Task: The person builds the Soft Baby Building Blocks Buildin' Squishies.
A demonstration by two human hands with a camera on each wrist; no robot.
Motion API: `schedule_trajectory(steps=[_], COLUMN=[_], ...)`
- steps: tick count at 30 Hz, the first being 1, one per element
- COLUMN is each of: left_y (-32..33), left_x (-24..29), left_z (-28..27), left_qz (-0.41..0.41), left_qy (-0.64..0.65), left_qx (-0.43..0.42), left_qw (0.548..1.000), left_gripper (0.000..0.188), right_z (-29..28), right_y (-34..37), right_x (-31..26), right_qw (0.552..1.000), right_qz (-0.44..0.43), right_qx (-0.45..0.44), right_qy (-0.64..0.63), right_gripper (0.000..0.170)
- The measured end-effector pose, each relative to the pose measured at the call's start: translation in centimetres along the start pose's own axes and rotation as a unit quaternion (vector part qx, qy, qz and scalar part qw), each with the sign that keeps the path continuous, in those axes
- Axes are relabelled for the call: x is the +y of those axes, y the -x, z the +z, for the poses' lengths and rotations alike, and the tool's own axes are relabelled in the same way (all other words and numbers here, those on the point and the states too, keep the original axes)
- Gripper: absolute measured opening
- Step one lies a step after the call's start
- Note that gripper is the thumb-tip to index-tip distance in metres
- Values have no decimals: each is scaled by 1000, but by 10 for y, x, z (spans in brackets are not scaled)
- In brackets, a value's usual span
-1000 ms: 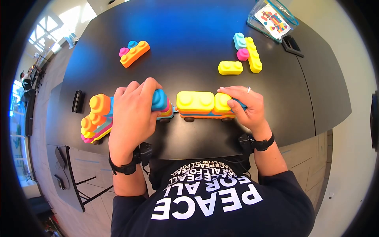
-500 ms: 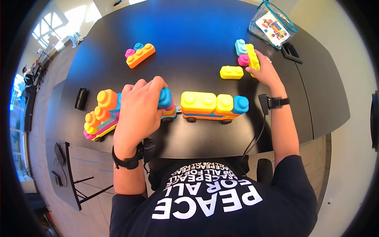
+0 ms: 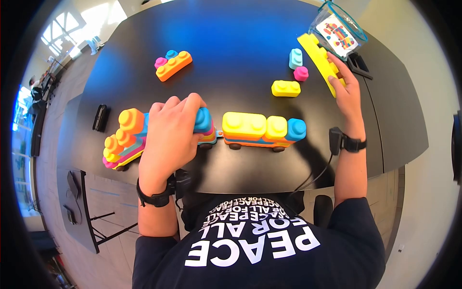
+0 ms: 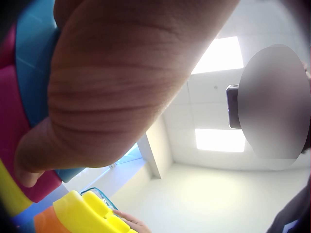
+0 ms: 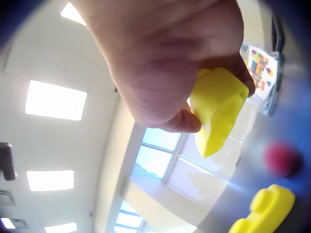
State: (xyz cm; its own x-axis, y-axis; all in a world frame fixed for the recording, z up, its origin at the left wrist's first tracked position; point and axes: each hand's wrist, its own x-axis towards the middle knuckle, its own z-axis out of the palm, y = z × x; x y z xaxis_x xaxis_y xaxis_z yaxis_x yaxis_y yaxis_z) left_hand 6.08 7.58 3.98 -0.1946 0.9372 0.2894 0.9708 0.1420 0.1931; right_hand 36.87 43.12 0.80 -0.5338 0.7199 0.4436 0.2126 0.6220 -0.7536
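Note:
A train of toy building blocks stands on the dark table [image 3: 240,173] in front of me. My left hand [image 3: 169,132] grips its left car from above, fingers round a blue block [image 3: 204,120]; pink and yellow layers show beneath in the left wrist view. Hooked behind is the right car, topped by yellow blocks [image 3: 244,124] and a blue block [image 3: 297,128]. Off to the right, my right hand [image 3: 347,91] holds a long yellow block [image 3: 315,59] tilted above the table. Thumb and fingers pinch its near end in the right wrist view.
Left of the held block lie a light blue block [image 3: 296,59], a pink block [image 3: 301,73] and a short yellow block [image 3: 286,88]. An orange block [image 3: 174,66] sits with two small ones at far left. A clear bag [image 3: 358,30] stands at back right; a black case [image 3: 100,118] lies left.
My right hand left the right car, reached the long yellow block and lifted it away from the light blue and pink blocks. The left hand stays on the left car.

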Motion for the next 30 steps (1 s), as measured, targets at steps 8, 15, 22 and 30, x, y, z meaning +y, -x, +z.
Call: schedule_trajectory(steps=[8,15,22,30], left_y=[-2,0,0,-1], left_x=[2,1,-1,2], left_z=[0,0,2,0], left_qz=[3,4,12,1], left_qy=[8,5,-8,1], left_qx=[5,9,14,7], left_qw=[1000,1000,1000,1000], left_gripper=[59,60,60,59], right_z=[21,46,57,64], right_y=[49,48,56,63], right_x=[-101,-90,-85,-82], right_qw=[948,911,910,913], right_qz=[-268,-334,-351,-360], right_qx=[-170,-242,-219,-189], right_qy=[-12,8,1,22], right_gripper=[48,47,46,39])
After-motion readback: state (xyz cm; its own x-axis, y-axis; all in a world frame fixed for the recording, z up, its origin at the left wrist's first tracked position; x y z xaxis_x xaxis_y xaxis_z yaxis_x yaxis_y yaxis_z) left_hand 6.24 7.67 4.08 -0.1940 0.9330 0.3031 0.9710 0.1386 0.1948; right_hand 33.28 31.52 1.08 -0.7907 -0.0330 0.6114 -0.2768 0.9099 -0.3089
